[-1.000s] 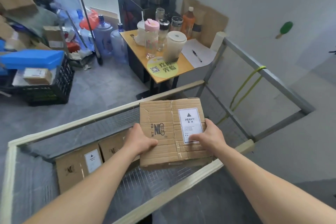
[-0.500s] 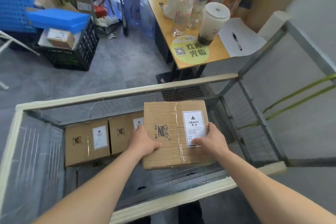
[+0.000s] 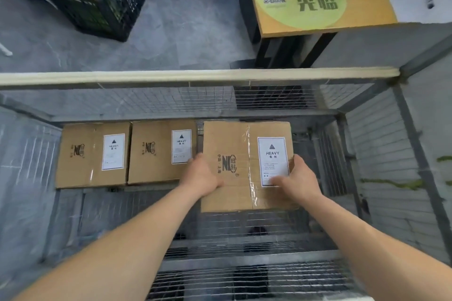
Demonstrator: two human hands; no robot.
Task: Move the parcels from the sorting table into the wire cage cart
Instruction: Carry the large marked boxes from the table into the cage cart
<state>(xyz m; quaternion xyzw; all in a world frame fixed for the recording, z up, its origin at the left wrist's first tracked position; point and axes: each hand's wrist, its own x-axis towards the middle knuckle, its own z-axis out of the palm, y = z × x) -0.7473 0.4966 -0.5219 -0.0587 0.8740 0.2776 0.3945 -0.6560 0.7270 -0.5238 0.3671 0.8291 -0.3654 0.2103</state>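
I look down into the wire cage cart (image 3: 195,76), whose padded top rail runs across the view. A cardboard parcel (image 3: 234,144) with a white HEAVY label is held low inside the cart, at the right of the back row. My left hand (image 3: 200,175) grips its left edge and my right hand (image 3: 297,178) grips its right edge over the label. Two matching parcels lie flat on the cart floor beside it: one at the far left (image 3: 83,156) and one in the middle (image 3: 156,151). Whether the held parcel touches the floor I cannot tell.
Beyond the far rail stand an orange side table (image 3: 374,7) with a yellow round sticker and a black plastic crate (image 3: 105,12) holding a small box. Mesh walls close the cart on the left and right. Bare wire floor shows in front of the parcels.
Both hands have lowered the parcel from above the near rail down inside the cart, next to the two parcels lying there. My head has tilted down over the cart.
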